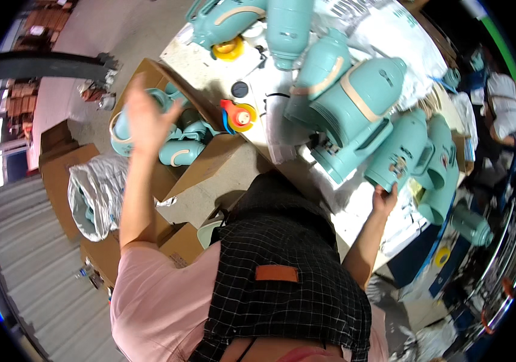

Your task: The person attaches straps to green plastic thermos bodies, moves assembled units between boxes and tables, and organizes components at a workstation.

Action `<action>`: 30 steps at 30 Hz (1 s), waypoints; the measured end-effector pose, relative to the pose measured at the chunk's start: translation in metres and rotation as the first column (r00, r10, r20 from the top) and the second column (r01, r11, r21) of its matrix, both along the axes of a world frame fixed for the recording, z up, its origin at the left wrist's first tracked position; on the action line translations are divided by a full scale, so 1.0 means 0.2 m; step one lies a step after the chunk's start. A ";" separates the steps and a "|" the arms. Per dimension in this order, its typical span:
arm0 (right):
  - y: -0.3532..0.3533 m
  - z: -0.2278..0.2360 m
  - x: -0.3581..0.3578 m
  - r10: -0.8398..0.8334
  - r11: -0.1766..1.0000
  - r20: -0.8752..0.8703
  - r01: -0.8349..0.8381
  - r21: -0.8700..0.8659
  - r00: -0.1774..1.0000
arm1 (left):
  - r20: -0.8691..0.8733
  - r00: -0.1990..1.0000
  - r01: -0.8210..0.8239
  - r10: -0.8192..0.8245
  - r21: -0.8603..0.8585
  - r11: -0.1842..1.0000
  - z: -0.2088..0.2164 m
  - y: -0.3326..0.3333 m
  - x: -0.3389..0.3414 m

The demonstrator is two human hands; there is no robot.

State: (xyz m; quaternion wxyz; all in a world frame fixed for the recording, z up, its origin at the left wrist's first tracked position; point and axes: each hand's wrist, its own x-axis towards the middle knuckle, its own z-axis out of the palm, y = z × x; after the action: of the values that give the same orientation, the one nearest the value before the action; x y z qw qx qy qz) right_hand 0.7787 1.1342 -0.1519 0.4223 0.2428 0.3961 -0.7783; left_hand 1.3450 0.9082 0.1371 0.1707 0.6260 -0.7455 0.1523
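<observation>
My left hand (148,117) is stretched out over an open cardboard box (210,160). It is blurred, but its thumb stands apart from the fingers and nothing shows in it. Inside that box lie several teal thermos parts, one a rounded teal piece with a beige handle (182,153). On the right, my right hand (385,200) grips the lower rim of a teal thermos jug (398,154) with a cartoon print, which lies tilted on the white table (354,226). Against it lies another teal jug with a long handle (345,158), below a larger teal jug with a beige handle (363,99).
More teal jugs (290,30) lie at the table's far side, beside clear plastic wrap (385,24). Two yellow tape rolls (229,53), a red tape dispenser (232,111) and a black round cap (240,89) sit near the left edge. A white woven sack (92,193) stands left.
</observation>
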 end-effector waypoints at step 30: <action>0.08 1.87 -0.49 0.529 0.726 -0.836 -0.431 0.536 -0.149 | -0.748 0.636 0.553 0.188 0.272 -0.788 -0.48 0.40 -2.87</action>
State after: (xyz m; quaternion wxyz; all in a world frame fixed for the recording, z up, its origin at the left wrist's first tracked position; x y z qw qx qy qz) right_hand 0.6805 1.1497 0.2220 0.2905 -0.4878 0.6559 -0.4975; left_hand 0.7700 0.9887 0.0417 -0.2877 0.0600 -0.5114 -0.8075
